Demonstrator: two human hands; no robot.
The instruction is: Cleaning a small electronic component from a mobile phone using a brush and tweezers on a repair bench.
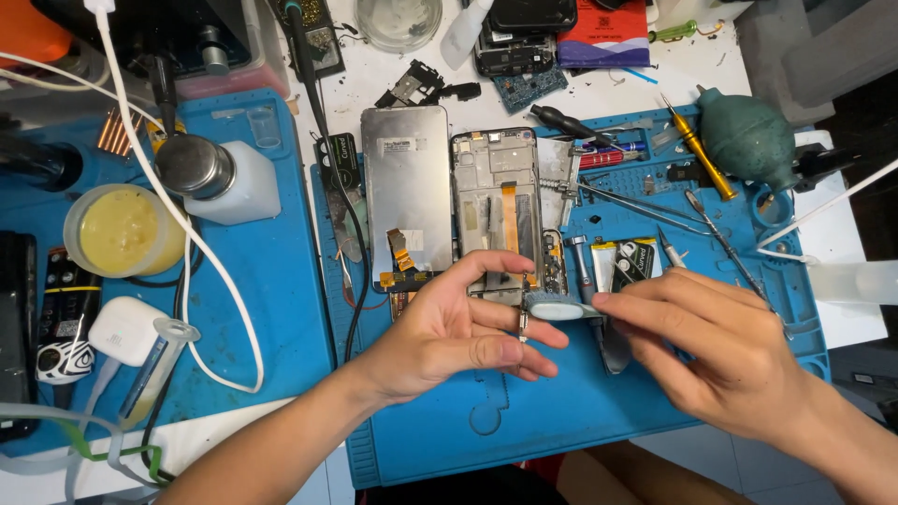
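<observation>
Left hand (458, 332) pinches a small metal part (523, 324); right hand (720, 351) grips a white brush (558, 307) against it. Red packet (606, 36) at surface's far edge; green-white label (636, 257) mid-mat (561, 421).

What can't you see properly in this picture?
- Head view: the tiny part pinched in the left hand is too small to identify.
- The brush in the right hand has its handle hidden by the fingers.
- The phone frame has its lower end covered by the left hand.
- The glass dish is cut off by the top edge.
</observation>
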